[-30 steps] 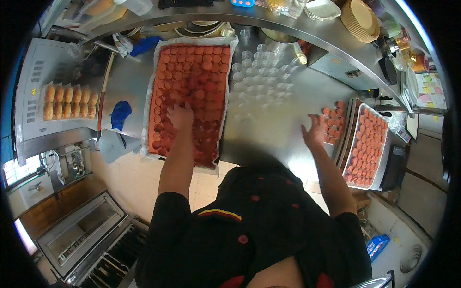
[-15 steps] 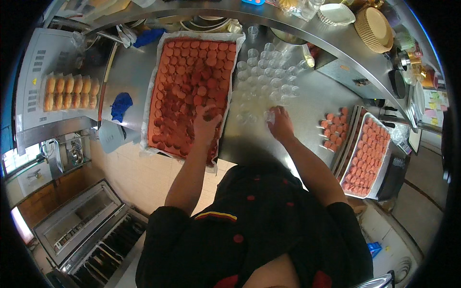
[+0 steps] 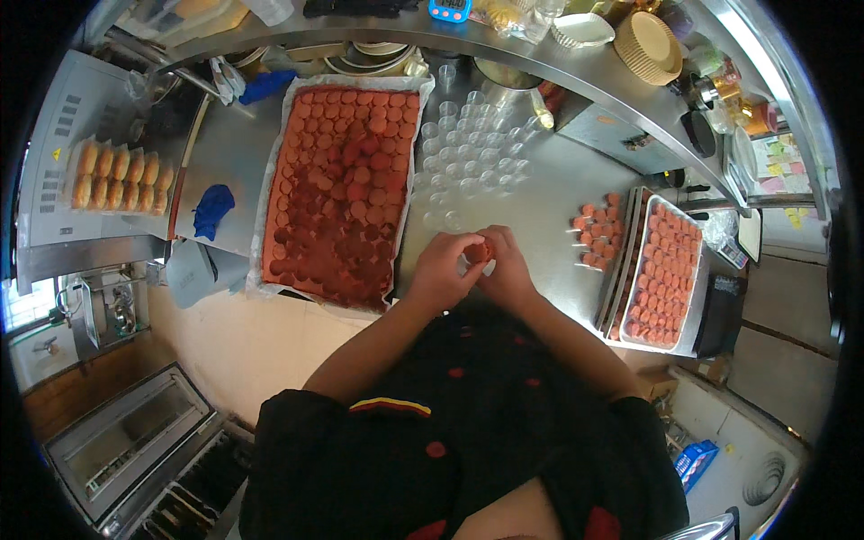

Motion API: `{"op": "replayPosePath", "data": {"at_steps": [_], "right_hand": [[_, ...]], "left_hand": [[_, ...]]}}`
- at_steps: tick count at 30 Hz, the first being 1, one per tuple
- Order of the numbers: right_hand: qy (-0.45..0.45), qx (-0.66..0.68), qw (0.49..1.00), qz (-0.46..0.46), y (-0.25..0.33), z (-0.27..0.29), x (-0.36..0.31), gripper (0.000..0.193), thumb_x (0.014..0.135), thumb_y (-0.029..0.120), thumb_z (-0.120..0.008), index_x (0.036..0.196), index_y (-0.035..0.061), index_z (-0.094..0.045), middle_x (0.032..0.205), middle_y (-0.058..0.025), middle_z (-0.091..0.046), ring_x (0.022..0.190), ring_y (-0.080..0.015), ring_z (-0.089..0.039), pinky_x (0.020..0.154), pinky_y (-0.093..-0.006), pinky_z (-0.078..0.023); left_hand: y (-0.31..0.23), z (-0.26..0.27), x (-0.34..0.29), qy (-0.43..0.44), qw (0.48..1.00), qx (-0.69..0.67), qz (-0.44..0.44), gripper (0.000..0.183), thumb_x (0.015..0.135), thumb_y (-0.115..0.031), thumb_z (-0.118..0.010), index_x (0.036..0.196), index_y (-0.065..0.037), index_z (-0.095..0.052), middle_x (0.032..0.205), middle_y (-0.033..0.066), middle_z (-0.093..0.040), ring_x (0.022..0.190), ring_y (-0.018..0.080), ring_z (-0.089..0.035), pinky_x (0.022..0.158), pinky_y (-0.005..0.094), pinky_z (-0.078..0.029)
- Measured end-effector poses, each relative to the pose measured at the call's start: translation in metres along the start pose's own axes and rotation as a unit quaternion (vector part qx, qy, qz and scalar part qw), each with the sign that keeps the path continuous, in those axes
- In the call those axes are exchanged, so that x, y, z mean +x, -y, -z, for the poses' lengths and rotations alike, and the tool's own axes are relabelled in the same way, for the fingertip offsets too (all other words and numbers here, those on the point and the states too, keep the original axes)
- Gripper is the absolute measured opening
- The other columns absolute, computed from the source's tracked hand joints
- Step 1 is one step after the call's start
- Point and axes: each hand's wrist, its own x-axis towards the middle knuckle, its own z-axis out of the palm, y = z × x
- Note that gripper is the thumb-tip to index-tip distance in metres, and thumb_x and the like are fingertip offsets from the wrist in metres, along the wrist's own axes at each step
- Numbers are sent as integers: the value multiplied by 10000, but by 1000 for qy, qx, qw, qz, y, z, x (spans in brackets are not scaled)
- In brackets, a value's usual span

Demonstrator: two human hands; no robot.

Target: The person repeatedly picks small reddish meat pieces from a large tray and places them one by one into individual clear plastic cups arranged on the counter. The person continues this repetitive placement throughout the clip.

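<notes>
Close in front of my body, both hands meet over the steel counter. My left hand [image 3: 443,270] pinches a small round of red sponge cake [image 3: 478,253] between thumb and finger. My right hand [image 3: 509,270] is curled against it around a small clear plastic cup, mostly hidden by fingers. To the left lies a large sheet of red sponge cake [image 3: 310,211] on white paper, cut into many rounds. Several loose rounds are heaped on its middle, and its near part shows holes. Beyond my hands stand rows of clear plastic cups [image 3: 468,162].
At right, filled red cups [image 3: 598,236] stand beside a white-rimmed tray [image 3: 679,297] packed with more. A blue cloth [image 3: 213,211] lies left of the cake. Packaged buns [image 3: 121,180] sit far left. A steel shelf [image 3: 360,29] overhangs the back, carrying a blue timer [image 3: 449,11].
My left hand has left the cake sheet with a red round and moved right. My right hand has drawn the clear cup nearer my body, and the two hands now meet.
</notes>
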Motion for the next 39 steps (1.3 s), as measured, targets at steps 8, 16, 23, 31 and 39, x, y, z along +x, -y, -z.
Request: {"op": "replayPosePath", "data": {"at_steps": [8,16,23,31,39], "right_hand": [[-33,24,999,-4,30,-2,-20,580,753,6,-804,1285,64,-579,1312,-180,-556,1167,-351,-614,902,-399,-580],[-53,0,997,49,53,-10,-19,584,763,13,-816,1288,73,-568,1304,-185,-560,1164,-375,-610,908,-406,-572],[7,-56,989,136,66,-7,-12,615,771,27,-810,1336,92,-575,1290,-154,-630,1170,-402,-599,982,-452,-527],[33,-10,995,95,66,-17,-12,625,758,-5,-796,1339,98,-589,1299,-159,-640,1202,-405,-570,1028,-466,-489],[8,-81,992,93,57,-25,-17,611,790,26,-766,1361,72,-555,1281,-190,-605,1222,-433,-558,1056,-500,-472]], "left_hand": [[-6,19,-18,3,999,8,-48,446,853,-110,-793,1276,-80,-657,1302,133,-655,1172,311,-640,1005,404,-518],[9,12,-28,24,864,-428,264,523,939,-74,-744,1396,16,-507,1206,162,-669,1114,219,-661,947,359,-542],[19,22,-29,46,858,-422,289,382,922,-10,-710,1281,11,-583,1090,116,-679,993,200,-673,862,340,-563],[29,5,-35,-23,799,-527,289,273,973,-26,-639,1243,1,-608,1068,98,-679,951,197,-671,831,333,-566],[30,-16,-40,-124,789,-508,322,202,1005,-37,-599,1200,0,-640,1048,85,-687,937,192,-670,842,317,-552]]}}
